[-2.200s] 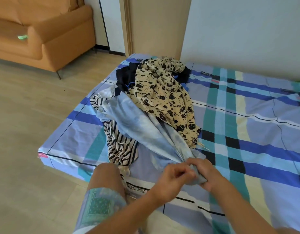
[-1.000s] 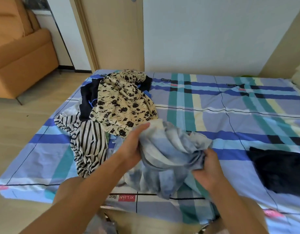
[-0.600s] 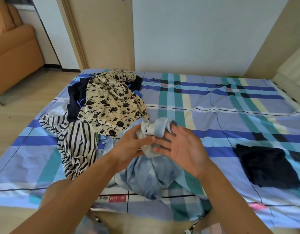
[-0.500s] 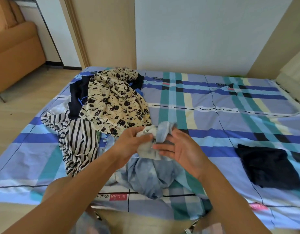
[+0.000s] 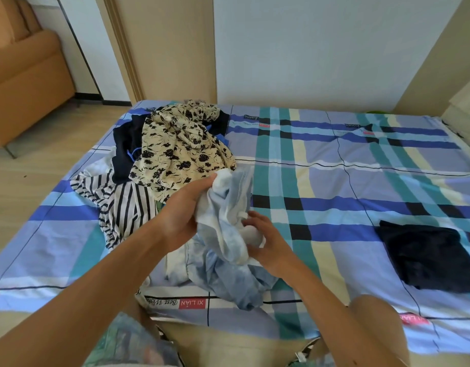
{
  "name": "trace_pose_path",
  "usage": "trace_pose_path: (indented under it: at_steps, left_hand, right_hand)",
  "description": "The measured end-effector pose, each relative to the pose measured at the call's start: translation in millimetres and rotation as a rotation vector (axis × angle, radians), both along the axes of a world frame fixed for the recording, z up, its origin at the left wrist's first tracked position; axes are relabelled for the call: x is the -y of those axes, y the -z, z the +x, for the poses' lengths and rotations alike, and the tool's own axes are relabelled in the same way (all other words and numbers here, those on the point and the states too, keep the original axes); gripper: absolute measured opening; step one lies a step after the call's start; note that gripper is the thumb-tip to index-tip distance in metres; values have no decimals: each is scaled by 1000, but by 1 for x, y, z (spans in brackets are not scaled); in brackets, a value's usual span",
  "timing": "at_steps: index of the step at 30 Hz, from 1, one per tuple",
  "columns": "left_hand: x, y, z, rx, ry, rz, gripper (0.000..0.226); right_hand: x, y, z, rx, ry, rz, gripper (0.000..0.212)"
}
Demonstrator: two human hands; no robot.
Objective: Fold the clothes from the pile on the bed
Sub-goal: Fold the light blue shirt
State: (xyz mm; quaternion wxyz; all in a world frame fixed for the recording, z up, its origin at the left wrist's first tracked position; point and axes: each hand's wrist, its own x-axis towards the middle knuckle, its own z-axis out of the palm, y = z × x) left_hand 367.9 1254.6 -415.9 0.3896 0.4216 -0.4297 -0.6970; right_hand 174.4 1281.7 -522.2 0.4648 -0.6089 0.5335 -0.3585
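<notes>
The pale blue-and-white mottled garment [image 5: 226, 229] is seen to be soft, matt, crumpled cloth. Thin, creased fabric is shown by the cream black-flowered garment [image 5: 181, 154]. The blue-and-teal checked bedsheet [image 5: 334, 181] is made of smooth matt cloth. The pale plank floor [image 5: 43, 165] is finished like smooth, faintly sheened wood.

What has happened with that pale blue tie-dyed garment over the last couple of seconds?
The pale blue tie-dyed garment was dragged off the pile of floral, striped and navy clothes toward the person and bunched up; the left hand grips its top, the right hand its lower part. That pile and the folded dark garment stayed put.
</notes>
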Motion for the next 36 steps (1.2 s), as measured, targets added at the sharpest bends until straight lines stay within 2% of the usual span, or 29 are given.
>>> trace_pose_path:
  at_steps: [2,3,7,9,14,15,17,18,19,20,21,22,25,26,27,29,31,32,34,36]
  left_hand:
    - [1,1,5,14,3,13,50]
    - [2,3,9,24,0,9,53]
    - [3,8,25,25,-61,-67,64]
    - [5,12,30,8,-106,-67,56]
    - [9,20,30,42,-187,-65,12]
    - [6,18,24,83,-162,-83,12]
    - [-6,19,4,110,-7,-116,36]
    - [-16,20,-10,126,86,-113,37]
    - [-28,19,-25,182,182,-114,33]
    - [-37,19,-38,252,268,-137,29]
    - [-41,21,-50,293,305,-178,31]
    - [-43,26,-58,288,287,-234,35]
    - [-35,53,-54,242,46,-302,34]
    - [-29,71,-45,324,-46,-279,32]
    - [-21,95,-33,433,-117,-226,32]
    - [-11,149,-7,676,-209,-31,43]
    - [-7,194,17,930,-225,165,59]
    - [-7,209,25,1019,-220,223,66]
    - [-10,231,34,1059,-252,251,79]
    - [-8,243,39,1020,-306,237,97]
  right_hand:
    - [3,-4,3,55,3,10,25]
    - [3,-5,2,92,10,10,19]
    - [-1,-8,-9,102,60,11,12]
    - [-5,-10,-13,103,101,25,18]
    - [-11,-13,-20,93,190,26,21]
    - [-12,-15,-18,52,164,38,33]
    - [-14,-16,-11,-76,9,87,86]
    - [-16,-11,-7,-146,-70,143,94]
    - [-20,-10,-2,-197,-108,222,77]
    - [-23,-5,-1,-226,-106,280,51]
    - [-25,-5,0,-221,-41,275,31]
    - [-25,1,-6,-188,43,248,24]
    - [-13,10,-32,117,389,244,30]
    - [-6,12,-43,251,523,277,27]
    - [-1,13,-57,404,652,282,33]
    - [8,19,-88,634,825,178,38]
    - [7,18,-105,625,828,169,27]
    - [3,19,-108,573,803,197,30]
    - [-7,31,-107,439,737,276,45]
    - [-14,42,-96,308,697,368,56]
